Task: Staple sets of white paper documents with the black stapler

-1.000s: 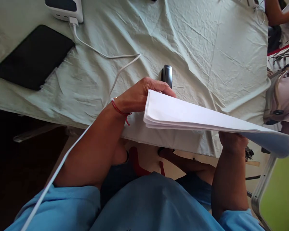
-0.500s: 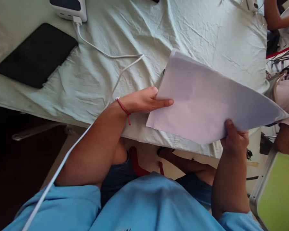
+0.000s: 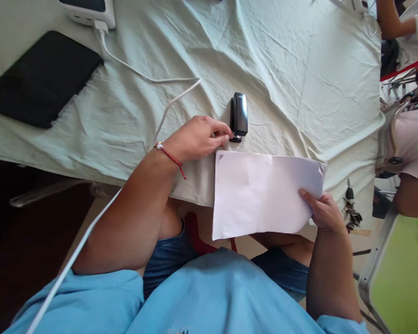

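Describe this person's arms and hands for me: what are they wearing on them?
The left hand and right hand are both without gloves. A thin red cord bracelet with a small pale bead and a loose end circles the left wrist; none shows on the right. Light blue short sleeves cover the upper arms.

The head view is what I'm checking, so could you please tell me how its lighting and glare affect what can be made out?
In the head view, a pale sheen lies on the black stapler; the white papers look bright, their corner print too small to read; in that same view, the black case shows little surface detail.
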`<state>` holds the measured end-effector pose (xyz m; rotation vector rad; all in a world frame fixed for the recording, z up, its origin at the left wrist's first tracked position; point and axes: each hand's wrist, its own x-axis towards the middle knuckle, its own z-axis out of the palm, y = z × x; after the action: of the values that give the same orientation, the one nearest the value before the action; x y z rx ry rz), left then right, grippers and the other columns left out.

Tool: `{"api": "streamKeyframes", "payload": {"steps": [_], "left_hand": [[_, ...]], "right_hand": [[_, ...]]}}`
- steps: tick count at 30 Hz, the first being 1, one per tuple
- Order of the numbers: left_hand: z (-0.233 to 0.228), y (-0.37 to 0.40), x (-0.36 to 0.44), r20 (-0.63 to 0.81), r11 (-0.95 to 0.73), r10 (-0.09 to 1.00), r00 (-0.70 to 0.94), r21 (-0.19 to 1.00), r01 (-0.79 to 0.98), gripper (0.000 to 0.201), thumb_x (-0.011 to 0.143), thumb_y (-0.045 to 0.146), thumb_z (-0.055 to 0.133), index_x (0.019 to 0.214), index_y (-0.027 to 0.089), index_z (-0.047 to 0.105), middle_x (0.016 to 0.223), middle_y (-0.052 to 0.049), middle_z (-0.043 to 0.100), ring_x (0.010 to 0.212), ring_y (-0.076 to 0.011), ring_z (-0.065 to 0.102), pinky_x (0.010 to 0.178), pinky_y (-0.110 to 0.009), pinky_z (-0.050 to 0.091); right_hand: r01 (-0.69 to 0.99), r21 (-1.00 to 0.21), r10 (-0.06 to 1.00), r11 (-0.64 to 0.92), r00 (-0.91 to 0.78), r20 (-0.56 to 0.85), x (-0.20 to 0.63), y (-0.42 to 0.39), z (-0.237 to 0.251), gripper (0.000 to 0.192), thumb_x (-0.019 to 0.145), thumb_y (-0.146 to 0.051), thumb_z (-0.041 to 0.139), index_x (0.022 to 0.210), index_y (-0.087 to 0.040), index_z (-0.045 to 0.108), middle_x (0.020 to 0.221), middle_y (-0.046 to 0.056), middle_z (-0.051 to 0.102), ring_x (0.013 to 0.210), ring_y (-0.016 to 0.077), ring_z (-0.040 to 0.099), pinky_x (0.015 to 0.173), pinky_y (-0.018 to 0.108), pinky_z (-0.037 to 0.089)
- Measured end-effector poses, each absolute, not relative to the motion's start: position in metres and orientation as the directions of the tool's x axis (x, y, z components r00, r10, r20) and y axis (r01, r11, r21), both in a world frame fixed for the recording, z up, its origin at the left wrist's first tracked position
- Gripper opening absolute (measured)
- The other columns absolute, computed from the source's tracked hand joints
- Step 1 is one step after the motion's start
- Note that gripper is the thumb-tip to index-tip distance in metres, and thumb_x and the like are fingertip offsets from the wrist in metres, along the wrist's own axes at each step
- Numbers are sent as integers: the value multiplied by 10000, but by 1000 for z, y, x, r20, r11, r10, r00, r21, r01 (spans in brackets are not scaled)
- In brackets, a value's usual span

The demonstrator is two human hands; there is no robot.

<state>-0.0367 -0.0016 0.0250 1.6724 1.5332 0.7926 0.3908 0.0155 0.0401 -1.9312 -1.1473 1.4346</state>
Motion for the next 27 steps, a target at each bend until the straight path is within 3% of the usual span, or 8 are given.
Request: {"api": "streamKeyframes", "payload": {"steps": [3, 9, 15, 19, 23, 27], "left_hand": [[28, -5, -31, 1, -105, 985, 171, 796, 596, 314, 982, 324, 598, 1070, 186, 866, 1008, -68, 842, 912, -194, 739, 870, -291, 539], [35, -9, -28, 97, -148, 989, 113, 751, 644, 353, 1044, 351, 542, 1005, 203, 860, 1031, -76, 820, 932, -209, 733, 878, -322, 539], [31, -11, -13, -64, -160, 966, 249, 608, 778, 321, 995, 234, 561, 878, 188, 856, 1245, -99, 797, 975, -216, 736, 808, -331, 530], [37, -15, -5, -139, -100, 968, 207, 543, 834, 328, 1004, 198, 545, 964, 194, 870, 1267, -95, 779, 1004, -237, 738, 781, -341, 528], [36, -15, -4, -96, -53, 988, 123, 535, 843, 322, 975, 187, 615, 1193, 228, 848, 1297, -81, 757, 1033, -230, 736, 826, -324, 556], [29, -11, -5, -56, -73, 990, 126, 560, 825, 288, 1028, 267, 601, 1052, 189, 878, 1181, -106, 750, 1019, -228, 727, 892, -334, 571]], "right_hand": [[349, -756, 825, -553, 107, -555, 382, 17, 43, 485, 562, -550, 1047, 780, -169, 841, 706, 52, 788, 569, 172, 692, 513, 249, 584], [347, -773, 841, -531, 107, -530, 377, 17, 39, 458, 578, -529, 1035, 797, -181, 834, 742, 42, 803, 574, 164, 682, 506, 246, 562], [320, -803, 861, -503, 98, -500, 381, 17, 33, 430, 643, -503, 1022, 897, -204, 845, 745, 16, 798, 615, 173, 704, 548, 255, 585], [295, -841, 890, -454, 108, -443, 378, 17, 32, 473, 662, -534, 1006, 983, -220, 855, 789, 10, 813, 615, 179, 714, 543, 267, 588], [266, -875, 914, -405, 151, -377, 371, 19, 32, 496, 644, -527, 1006, 993, -209, 853, 824, 19, 822, 645, 194, 742, 574, 286, 616], [195, -898, 912, -394, 207, -355, 364, 26, 33, 521, 583, -510, 1026, 966, -208, 845, 880, 39, 840, 627, 195, 736, 569, 312, 627]]}}
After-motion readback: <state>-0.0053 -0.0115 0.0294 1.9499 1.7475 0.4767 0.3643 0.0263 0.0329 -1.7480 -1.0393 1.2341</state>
